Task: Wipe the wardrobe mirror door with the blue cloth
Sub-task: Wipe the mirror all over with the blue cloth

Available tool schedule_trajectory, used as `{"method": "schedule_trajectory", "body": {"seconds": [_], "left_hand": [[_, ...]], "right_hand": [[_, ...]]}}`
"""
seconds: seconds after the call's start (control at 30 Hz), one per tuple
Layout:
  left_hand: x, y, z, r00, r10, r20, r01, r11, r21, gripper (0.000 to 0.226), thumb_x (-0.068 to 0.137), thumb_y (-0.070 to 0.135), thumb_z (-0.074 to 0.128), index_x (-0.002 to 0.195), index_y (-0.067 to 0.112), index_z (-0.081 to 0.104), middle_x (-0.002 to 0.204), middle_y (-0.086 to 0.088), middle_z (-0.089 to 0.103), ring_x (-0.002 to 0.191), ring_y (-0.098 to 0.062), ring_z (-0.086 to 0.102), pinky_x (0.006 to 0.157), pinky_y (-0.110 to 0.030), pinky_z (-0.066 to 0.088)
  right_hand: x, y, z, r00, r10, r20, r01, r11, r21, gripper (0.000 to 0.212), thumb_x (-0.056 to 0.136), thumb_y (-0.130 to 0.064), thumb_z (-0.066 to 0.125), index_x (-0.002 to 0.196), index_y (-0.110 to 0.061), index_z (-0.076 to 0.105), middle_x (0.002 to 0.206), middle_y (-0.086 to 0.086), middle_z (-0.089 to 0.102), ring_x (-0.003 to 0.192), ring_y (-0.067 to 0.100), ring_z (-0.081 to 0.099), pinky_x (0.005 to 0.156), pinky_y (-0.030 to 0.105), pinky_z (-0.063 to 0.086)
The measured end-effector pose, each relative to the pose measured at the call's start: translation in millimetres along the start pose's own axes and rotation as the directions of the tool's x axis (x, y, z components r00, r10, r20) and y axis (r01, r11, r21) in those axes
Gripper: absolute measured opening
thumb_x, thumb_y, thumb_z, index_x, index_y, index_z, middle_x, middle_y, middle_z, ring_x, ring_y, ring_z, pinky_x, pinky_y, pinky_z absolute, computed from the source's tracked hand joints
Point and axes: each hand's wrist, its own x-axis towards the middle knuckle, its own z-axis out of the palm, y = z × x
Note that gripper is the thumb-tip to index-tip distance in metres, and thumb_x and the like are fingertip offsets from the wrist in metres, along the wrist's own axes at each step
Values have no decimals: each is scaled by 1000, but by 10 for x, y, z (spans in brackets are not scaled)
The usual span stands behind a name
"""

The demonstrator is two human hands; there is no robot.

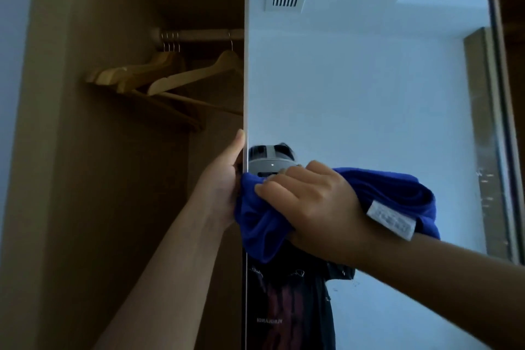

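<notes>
The wardrobe mirror door (369, 79) stands open in front of me, tall, with a thin metal frame and gold corners. My left hand (224, 179) grips its left edge, thumb pointing up along the frame. My right hand (309, 204) holds the bunched blue cloth (261, 224) and presses it against the glass near the left edge, about mid-height in view. A white label (392, 220) hangs from the cloth behind my wrist. The glass reflects the person, the cloth and a pale wall.
To the left, the open wardrobe interior holds a rail (199, 34) with several wooden hangers (159, 77) bunched together. A brown side panel (56, 150) runs down the far left. The mirror's right frame (508, 122) lies close to the right border.
</notes>
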Motion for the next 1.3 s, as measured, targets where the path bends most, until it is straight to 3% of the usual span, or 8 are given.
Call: {"method": "schedule_trajectory", "body": {"seconds": [0.13,0.4,0.53,0.63,0.8,1.03,1.17,1.3], "left_hand": [[5,-19,-22,999,38,-10,-38,998,-45,49,93,48,39,90,9,69,81,-9,71,66,-18,70,59,-25,57],[51,-63,-26,978,165,-126,-165,986,9,39,92,42,48,75,18,73,82,-4,74,70,-14,71,64,-28,56],[53,-101,-28,975,204,-88,-205,979,-3,40,94,36,46,68,20,72,67,2,70,54,-6,66,49,-16,52],[29,-97,-35,976,204,-76,-207,977,-40,32,98,28,39,79,14,60,55,4,67,49,-4,64,49,-15,52],[-5,-56,-36,996,79,-33,-82,994,-75,42,94,42,41,88,10,67,86,-12,68,79,-23,64,79,-35,50],[20,-95,-40,978,188,-87,-193,980,-50,38,94,30,47,77,13,76,85,-9,71,72,-17,68,69,-29,53],[8,-93,-33,978,188,-86,-195,978,-76,30,93,26,49,82,12,72,87,-10,71,75,-18,68,78,-31,49],[18,-136,-53,968,225,-111,-234,970,-71,40,98,7,32,67,10,57,47,3,62,42,-4,59,45,-13,47]], "right_hand": [[198,252,-115,969,-189,162,191,982,6,26,64,-18,77,81,-9,59,65,3,59,54,23,55,53,24,32],[980,684,-187,932,362,-29,-363,931,-32,23,88,-27,55,108,-18,52,95,-2,56,79,15,44,69,27,29],[846,505,-142,947,314,62,-310,949,-64,32,76,-22,68,106,-18,56,101,1,61,92,24,53,72,29,29],[557,247,-123,975,207,80,-201,977,-78,42,47,-16,82,81,-16,57,69,0,61,62,25,56,60,28,29],[-25,-127,-71,976,0,220,20,996,-89,17,70,-19,38,87,-20,39,77,-4,64,68,21,56,63,28,23],[1016,502,-287,917,394,68,-355,880,-315,35,72,-20,68,101,-15,49,77,5,50,73,24,44,71,34,32],[1055,499,-215,956,289,52,-271,937,-223,34,75,-22,68,101,-16,46,79,-1,46,76,19,36,72,32,27],[600,152,-12,976,216,0,-214,964,-159,42,45,-14,81,76,-12,54,58,2,56,55,24,50,59,27,26]]}}
